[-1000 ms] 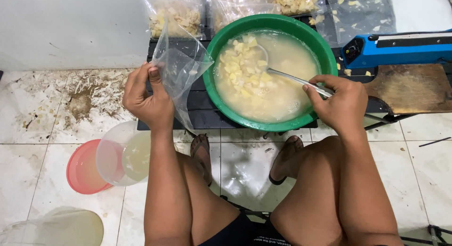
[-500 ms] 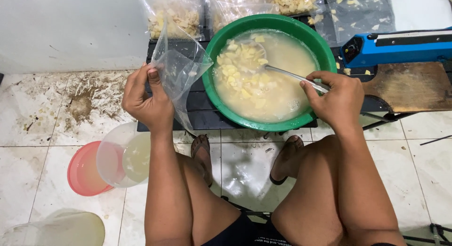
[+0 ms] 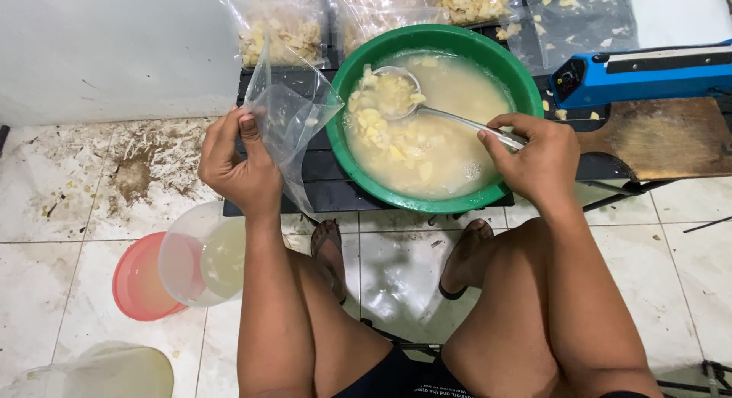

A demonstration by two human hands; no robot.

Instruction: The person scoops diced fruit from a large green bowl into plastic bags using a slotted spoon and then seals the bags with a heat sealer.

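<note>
My left hand [image 3: 240, 165] holds an empty clear plastic bag [image 3: 293, 116] upright, just left of a green basin [image 3: 503, 66]. The basin holds cloudy liquid with pale yellow chunks. My right hand [image 3: 534, 158] grips the handle of a metal ladle [image 3: 450, 117]. The ladle's bowl is raised over the basin's left side, heaped with chunks, close to the bag's mouth. The basin rests on a low black table [image 3: 324, 181].
Several filled clear bags [image 3: 278, 28] of chunks lie behind the basin. A blue bag sealer [image 3: 640, 74] and a wooden board [image 3: 663, 139] are at right. A clear jug [image 3: 202, 253] and a red lid [image 3: 141, 280] sit on the stained tile floor by my left leg.
The ladle has swept from the basin's right side to its left and lifted out a heap of chunks toward the bag. My left hand has kept the bag in place.
</note>
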